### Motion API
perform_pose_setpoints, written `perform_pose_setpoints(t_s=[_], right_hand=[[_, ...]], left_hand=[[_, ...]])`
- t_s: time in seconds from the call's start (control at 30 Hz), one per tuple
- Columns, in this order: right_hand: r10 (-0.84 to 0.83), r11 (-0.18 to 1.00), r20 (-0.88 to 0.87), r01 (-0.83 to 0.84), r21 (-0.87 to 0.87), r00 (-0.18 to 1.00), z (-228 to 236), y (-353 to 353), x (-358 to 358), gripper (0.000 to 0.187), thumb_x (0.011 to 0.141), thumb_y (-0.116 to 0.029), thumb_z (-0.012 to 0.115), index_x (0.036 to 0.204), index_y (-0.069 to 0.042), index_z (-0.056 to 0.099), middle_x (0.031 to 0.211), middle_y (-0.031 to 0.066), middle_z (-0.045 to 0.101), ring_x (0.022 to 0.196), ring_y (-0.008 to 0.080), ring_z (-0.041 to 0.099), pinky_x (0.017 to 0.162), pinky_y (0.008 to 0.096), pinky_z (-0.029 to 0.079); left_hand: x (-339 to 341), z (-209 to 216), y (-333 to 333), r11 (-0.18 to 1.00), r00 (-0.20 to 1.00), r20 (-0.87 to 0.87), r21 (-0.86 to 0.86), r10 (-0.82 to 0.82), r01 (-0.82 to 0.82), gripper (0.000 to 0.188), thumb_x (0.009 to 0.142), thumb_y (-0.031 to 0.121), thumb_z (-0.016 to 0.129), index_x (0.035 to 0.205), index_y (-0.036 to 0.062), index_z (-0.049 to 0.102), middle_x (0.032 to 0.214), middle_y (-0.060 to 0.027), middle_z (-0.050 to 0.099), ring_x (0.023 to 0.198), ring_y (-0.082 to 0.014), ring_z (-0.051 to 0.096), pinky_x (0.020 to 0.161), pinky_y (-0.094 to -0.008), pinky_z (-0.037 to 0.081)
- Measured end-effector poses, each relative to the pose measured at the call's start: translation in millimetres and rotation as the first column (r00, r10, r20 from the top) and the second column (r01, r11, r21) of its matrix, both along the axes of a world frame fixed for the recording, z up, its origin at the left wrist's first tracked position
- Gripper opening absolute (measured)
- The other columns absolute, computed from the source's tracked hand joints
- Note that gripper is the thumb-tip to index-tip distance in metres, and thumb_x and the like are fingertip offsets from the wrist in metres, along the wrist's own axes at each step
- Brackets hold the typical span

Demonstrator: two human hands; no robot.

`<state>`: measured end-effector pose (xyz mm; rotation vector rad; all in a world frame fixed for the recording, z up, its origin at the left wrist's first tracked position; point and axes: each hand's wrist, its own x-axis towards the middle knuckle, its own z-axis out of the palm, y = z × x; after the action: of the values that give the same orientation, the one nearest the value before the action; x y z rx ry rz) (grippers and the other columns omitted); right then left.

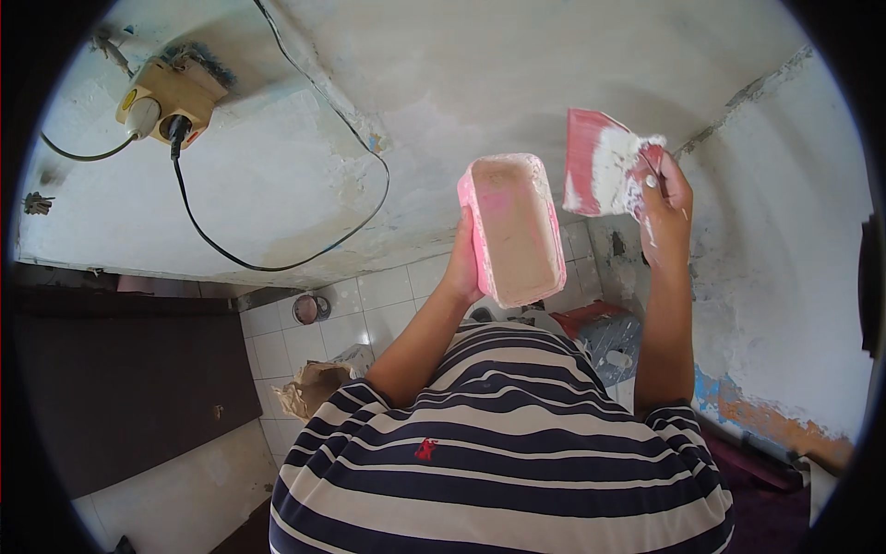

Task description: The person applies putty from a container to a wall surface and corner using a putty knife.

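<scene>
My left hand (468, 258) is wrapped round the left side of a pink rectangular tub (466, 192), tilted so that its inside faces me. A thin pale residue coats the tub's bottom and rim. To its right, my right hand (666, 208) grips a wide red putty knife (583, 162) by its handle end. White putty is spread over part of the blade, and smears of it sit on my thumb and fingers. The blade is held up in front of the wall, apart from the tub. The knife's handle is mostly hidden in my fist.
A patchy plastered wall (443, 74) stands ahead, meeting another wall (766, 231) at the right. A yellowish socket block (171, 97) with plugs and a looping black cable (277, 268) hangs at left. An opened paper bag (318, 383) and a small can (305, 309) are on the tiled floor (383, 288).
</scene>
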<state>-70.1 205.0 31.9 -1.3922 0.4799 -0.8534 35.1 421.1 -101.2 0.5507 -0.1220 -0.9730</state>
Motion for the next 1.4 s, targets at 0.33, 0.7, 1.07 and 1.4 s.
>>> perform_pose_setpoints(t_s=[0.33, 0.7, 1.07, 1.4], right_hand=[[0.003, 0.765, -0.027, -0.02, -0.643, 1.0, -12.8, 21.0, 29.0, 0.013, 0.09, 0.004, 0.062, 0.103, 0.005, 0.062, 0.094, 0.0097, 0.06, 0.077, 0.0158, 0.056, 0.067, 0.0264, 0.045], [0.042, 0.671, -0.096, -0.099, -0.735, 0.995, -21.6, 64.5, 1.0, 0.012, 0.083, 0.007, 0.064, 0.096, 0.006, 0.063, 0.102, 0.0154, 0.064, 0.076, 0.023, 0.06, 0.066, 0.0297, 0.048], [-0.026, 0.605, -0.11, -0.072, -0.793, 0.994, -10.9, 82.2, 4.0, 0.019, 0.084, 0.004, 0.066, 0.103, 0.003, 0.066, 0.103, 0.0153, 0.064, 0.079, 0.0297, 0.066, 0.066, 0.0349, 0.052], [0.031, 0.608, -0.062, -0.068, -0.791, 0.998, 11.5, 95.7, 16.3, 0.024, 0.082, 0.006, 0.066, 0.105, 0.0, 0.067, 0.094, 0.0149, 0.066, 0.075, 0.0323, 0.067, 0.064, 0.0369, 0.053]], left_hand=[[-3.7, 9.6, 3.7, 0.979, 0.999, 0.051, 0.203, -0.019, 0.008, 0.068, 0.105, 0.057, 0.038, 0.147, 0.0044, 0.041, 0.139, -0.0149, 0.056, 0.123, -0.0237, 0.059, 0.103, -0.039, 0.051], [8.7, -0.8, 8.7, 0.989, 0.99, 0.093, 0.089, 0.108, -0.117, 0.072, 0.105, 0.06, 0.034, 0.149, 0.0039, 0.039, 0.14, -0.0151, 0.056, 0.124, -0.0245, 0.058, 0.107, -0.0396, 0.048], [-4.4, 6.2, 4.4, 0.942, 0.928, 0.202, 0.06, 0.312, -0.33, 0.079, 0.103, 0.066, 0.024, 0.154, 0.006, 0.031, 0.153, -0.0141, 0.043, 0.138, -0.0269, 0.046, 0.116, -0.0429, 0.038], [-1.8, 5.9, 6.0, 0.887, 0.814, 0.356, -0.13, 0.458, -0.443, 0.091, 0.096, 0.075, 0.037, 0.155, 0.0065, 0.029, 0.154, -0.0108, 0.042, 0.139, -0.0257, 0.044, 0.115, -0.0432, 0.037]])
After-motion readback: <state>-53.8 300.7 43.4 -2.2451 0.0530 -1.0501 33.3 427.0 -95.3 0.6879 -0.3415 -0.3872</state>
